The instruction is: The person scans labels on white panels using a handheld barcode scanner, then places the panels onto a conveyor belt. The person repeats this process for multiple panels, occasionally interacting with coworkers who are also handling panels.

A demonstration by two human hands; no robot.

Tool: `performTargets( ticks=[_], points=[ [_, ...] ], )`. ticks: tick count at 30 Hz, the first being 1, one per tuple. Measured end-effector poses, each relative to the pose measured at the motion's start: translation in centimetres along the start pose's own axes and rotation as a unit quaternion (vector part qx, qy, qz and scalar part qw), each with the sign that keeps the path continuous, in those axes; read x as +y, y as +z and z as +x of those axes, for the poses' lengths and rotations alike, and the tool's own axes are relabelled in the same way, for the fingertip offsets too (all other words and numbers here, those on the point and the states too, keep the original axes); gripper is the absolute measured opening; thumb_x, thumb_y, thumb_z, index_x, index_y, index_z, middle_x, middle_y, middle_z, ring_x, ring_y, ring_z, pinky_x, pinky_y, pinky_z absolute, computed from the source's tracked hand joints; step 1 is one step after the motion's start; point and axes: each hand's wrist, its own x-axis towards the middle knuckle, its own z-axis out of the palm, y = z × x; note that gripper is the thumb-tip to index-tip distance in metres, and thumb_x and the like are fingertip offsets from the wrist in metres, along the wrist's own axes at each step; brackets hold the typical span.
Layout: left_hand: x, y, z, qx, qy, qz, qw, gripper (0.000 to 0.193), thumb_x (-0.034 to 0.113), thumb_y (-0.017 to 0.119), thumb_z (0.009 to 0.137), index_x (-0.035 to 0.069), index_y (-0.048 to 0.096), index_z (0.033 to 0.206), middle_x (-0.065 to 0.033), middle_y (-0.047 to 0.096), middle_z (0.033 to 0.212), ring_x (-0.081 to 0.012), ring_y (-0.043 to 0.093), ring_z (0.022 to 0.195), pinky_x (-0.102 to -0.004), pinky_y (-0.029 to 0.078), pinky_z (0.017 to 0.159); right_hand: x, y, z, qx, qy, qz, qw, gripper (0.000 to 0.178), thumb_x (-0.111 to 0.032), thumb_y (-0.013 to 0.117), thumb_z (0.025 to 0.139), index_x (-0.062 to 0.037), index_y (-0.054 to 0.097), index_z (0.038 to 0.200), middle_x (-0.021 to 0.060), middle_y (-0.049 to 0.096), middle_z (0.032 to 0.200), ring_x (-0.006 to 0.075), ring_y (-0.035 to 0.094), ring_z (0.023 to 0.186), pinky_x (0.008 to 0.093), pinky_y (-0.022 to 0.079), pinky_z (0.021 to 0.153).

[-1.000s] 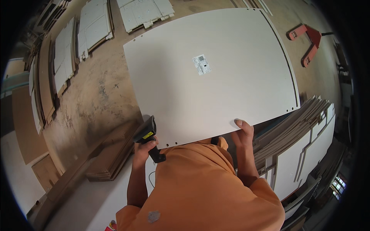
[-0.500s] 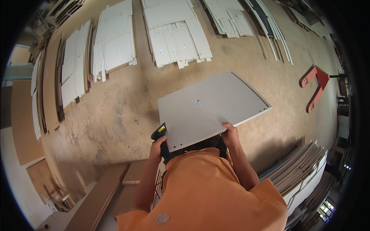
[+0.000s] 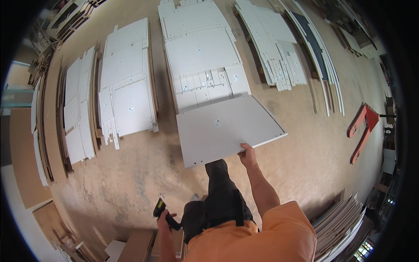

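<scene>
A large flat grey-white furniture panel with a small label near its middle is carried in front of me. My right hand grips its near edge, thumb on top and the other fingers hidden beneath. Down at my left side, clear of the panel, my left hand is wrapped around the grip of a black handheld scanner with a yellow patch on its head. The panel's far edge overlaps the near end of a stack of white boards; I cannot tell whether they touch.
More stacks of white boards lie in rows ahead and to the left, with another board stack right of centre. A red pallet jack stands at the right. Upright boards lean behind me at the right; brown boards lie lower left.
I have stepped forward toward the board stacks. My left hand has left the panel and lowered with the scanner; my right hand alone holds the panel, now farther from my body.
</scene>
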Motion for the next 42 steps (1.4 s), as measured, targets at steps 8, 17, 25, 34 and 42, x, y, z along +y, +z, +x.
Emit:
performTargets(
  ticks=[8, 17, 25, 34, 42],
  points=[
    [6.7, 10.0, 2.6, -0.063, -0.021, 0.214, 0.974, 0.042, 0.013, 0.074, 0.080, 0.000, 0.064, 0.119, -0.0160, 0.072, 0.090, -0.0195, 0.065, 0.057, -0.0307, 0.050, 0.050, 1.8, 4.5, 21.0, -0.033, 0.027, 0.029, 0.999, 0.030, -0.010, 0.063, 0.089, -0.0041, 0.064, 0.118, 0.0099, 0.067, 0.115, 0.0263, 0.064, 0.107, 0.0427, 0.054, 0.089],
    [7.2, 13.5, 4.4, -0.170, -0.048, 0.192, 0.966, 0.057, -0.001, 0.063, 0.087, 0.000, 0.052, 0.143, -0.0143, 0.059, 0.138, -0.0217, 0.058, 0.121, -0.0334, 0.047, 0.101, 2.7, 7.6, 31.4, -0.049, 0.049, 0.016, 0.997, 0.032, -0.014, 0.069, 0.086, -0.0043, 0.065, 0.117, 0.0079, 0.068, 0.113, 0.0241, 0.064, 0.108, 0.0411, 0.051, 0.093],
    [10.3, 13.5, 5.6, -0.161, -0.009, 0.266, 0.950, 0.053, 0.006, 0.067, 0.088, 0.000, 0.055, 0.139, -0.0126, 0.065, 0.126, -0.0163, 0.063, 0.108, -0.0298, 0.052, 0.090, 0.7, 15.5, 39.3, -0.023, 0.052, 0.004, 0.998, 0.048, -0.029, 0.072, 0.090, 0.0033, 0.061, 0.123, 0.0103, 0.068, 0.111, 0.0232, 0.066, 0.102, 0.0381, 0.054, 0.084],
    [11.4, 14.1, 8.2, -0.156, -0.041, 0.416, 0.895, 0.049, 0.014, 0.071, 0.086, 0.000, 0.059, 0.131, -0.0139, 0.068, 0.116, -0.0156, 0.065, 0.102, -0.0283, 0.050, 0.089, -0.1, 16.0, 16.3, -0.127, -0.112, -0.616, 0.769, 0.052, -0.038, 0.074, 0.082, -0.0036, 0.064, 0.120, 0.0195, 0.071, 0.102, 0.0357, 0.066, 0.098, 0.0435, 0.053, 0.086],
    [6.9, 19.1, 1.5, -0.437, 0.261, 0.453, 0.731, 0.033, 0.011, 0.072, 0.080, -0.005, 0.066, 0.108, -0.0171, 0.069, 0.093, -0.0204, 0.067, 0.066, -0.0332, 0.053, 0.062, -16.3, 2.0, -41.7, 0.309, -0.540, -0.224, 0.750, 0.020, -0.011, 0.070, 0.092, -0.0004, 0.068, 0.108, 0.0077, 0.070, 0.091, 0.0156, 0.064, 0.080, 0.0292, 0.051, 0.075]
  ],
)
